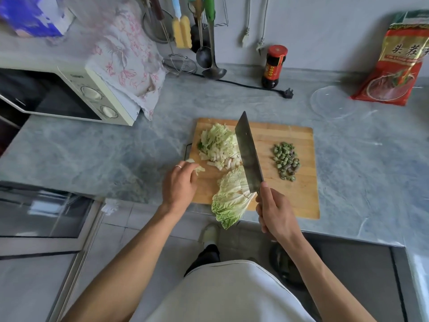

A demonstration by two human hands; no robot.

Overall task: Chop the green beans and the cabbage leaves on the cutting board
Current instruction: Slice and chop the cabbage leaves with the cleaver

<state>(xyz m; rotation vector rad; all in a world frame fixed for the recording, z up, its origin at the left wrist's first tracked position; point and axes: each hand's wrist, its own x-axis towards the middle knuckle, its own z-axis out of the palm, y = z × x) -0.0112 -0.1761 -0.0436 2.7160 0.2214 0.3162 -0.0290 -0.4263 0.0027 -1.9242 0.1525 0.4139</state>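
Observation:
A wooden cutting board [299, 189] lies on the grey marble counter. A heap of chopped cabbage [219, 146] sits at its far left. A whole cabbage leaf [229, 201] lies at the near edge and hangs over the counter front. Cut green bean pieces [286, 161] form a small pile on the right. My right hand [275, 211] grips the handle of a cleaver [248, 152], its blade raised between the chopped heap and the leaf. My left hand [180, 182] rests at the board's left edge, fingers curled on a few cabbage scraps [199, 168].
A microwave [69, 94] under a floral cloth stands at the left. At the back are hanging utensils [209, 43], a dark sauce bottle [274, 66], a loose plug [287, 92], a clear lid [332, 103] and a red food packet [399, 61].

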